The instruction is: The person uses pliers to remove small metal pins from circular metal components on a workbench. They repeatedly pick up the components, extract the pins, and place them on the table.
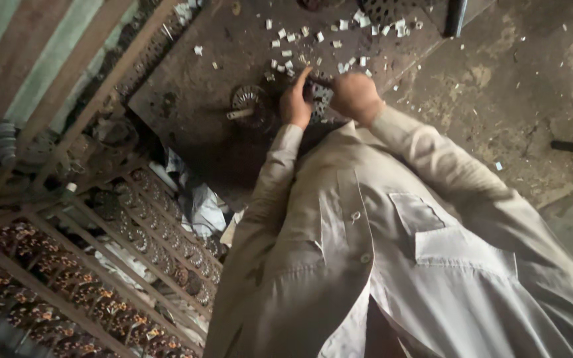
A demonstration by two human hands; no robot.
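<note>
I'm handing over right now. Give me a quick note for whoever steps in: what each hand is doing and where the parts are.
Left hand: closed on the left edge of the round metal part, thumb up.
Right hand: gripping the same part from the right; its fingers are hidden from view.
The part sits on the dark work surface. A second round part with a shaft lies just left of the hands, untouched.
Small white pieces are scattered beyond the hands.
Rack of stacked round parts stands at lower left.
How far the work has got cannot be told from this view.
</note>
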